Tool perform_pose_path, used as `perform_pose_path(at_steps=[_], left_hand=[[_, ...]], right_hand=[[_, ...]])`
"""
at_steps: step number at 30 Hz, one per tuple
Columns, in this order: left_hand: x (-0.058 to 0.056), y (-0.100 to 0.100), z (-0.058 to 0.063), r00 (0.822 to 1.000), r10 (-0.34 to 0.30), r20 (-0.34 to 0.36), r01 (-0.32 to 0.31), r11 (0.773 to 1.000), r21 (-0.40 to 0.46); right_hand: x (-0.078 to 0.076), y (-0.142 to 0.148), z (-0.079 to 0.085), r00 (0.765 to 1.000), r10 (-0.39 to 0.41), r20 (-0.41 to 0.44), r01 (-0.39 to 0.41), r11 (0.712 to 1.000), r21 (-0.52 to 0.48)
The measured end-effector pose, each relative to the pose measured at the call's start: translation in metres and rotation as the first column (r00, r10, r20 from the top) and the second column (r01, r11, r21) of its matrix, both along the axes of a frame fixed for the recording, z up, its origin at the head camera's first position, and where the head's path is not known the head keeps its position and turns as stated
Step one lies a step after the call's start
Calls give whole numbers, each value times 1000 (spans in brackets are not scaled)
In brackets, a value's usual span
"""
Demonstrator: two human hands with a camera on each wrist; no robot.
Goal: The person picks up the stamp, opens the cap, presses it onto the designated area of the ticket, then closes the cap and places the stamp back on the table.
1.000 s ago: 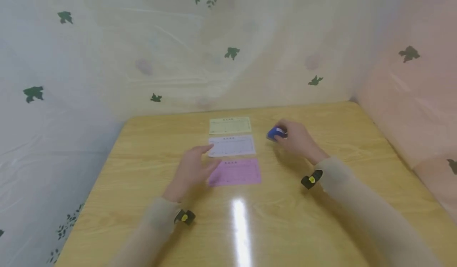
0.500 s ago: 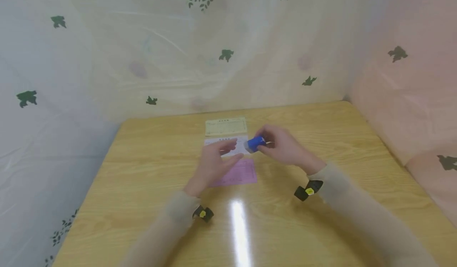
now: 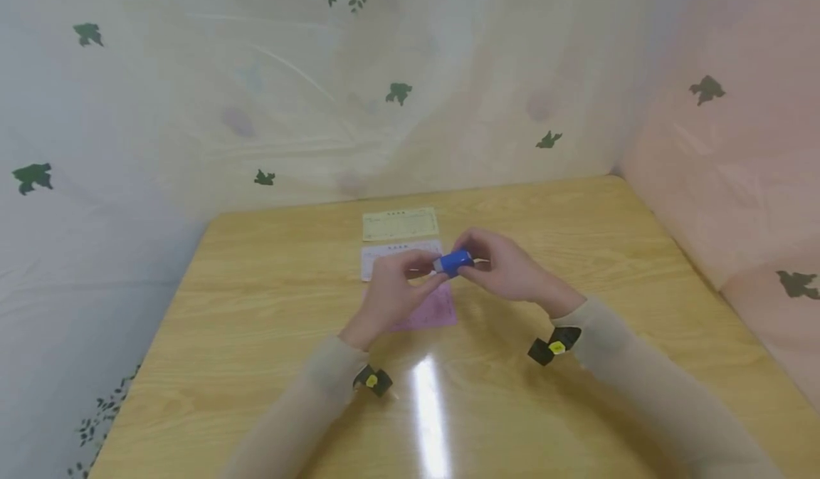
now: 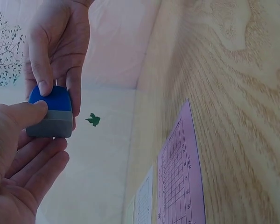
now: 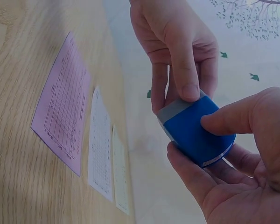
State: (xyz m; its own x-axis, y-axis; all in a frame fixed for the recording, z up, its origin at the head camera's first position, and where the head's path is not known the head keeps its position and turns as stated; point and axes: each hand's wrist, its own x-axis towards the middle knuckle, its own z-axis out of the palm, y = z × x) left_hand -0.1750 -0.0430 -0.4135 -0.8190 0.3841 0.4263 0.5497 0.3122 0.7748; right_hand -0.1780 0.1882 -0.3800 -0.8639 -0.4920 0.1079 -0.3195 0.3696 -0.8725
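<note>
Above the slips, both hands meet on a small blue stamp [image 3: 458,262] with a grey capped end. My right hand [image 3: 509,269] grips its blue body, thumb on the broad face and fingers behind, as the right wrist view shows. From the other side my left hand [image 3: 387,295] pinches the grey cap [image 5: 173,110], its thumb near the line where grey meets blue. In the left wrist view the stamp's blue part [image 4: 60,99] lies between the two thumbs. The stamp's marking face is hidden.
Three printed slips lie in a column on the wooden table [image 3: 269,308]: yellow [image 3: 400,225] farthest, white [image 3: 373,262] in the middle, pink [image 3: 438,312] nearest. My left hand partly covers the white and pink ones. A patterned curtain [image 3: 320,109] stands behind the table.
My right hand has brought the stamp left and nearer, over the slips. My left hand has moved right and up and now pinches the stamp's grey end.
</note>
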Motion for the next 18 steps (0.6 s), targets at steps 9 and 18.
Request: perform_pose_path(at_steps=[9, 18], left_hand=[[0, 1, 0, 1000, -1, 20, 1, 1000, -6], [1, -16, -2, 991, 94, 92, -87, 993, -79]], right_hand=[[-1, 2, -2, 1000, -12, 10, 12, 1000, 14], [-5, 25, 3, 992, -110, -57, 114, 992, 61]])
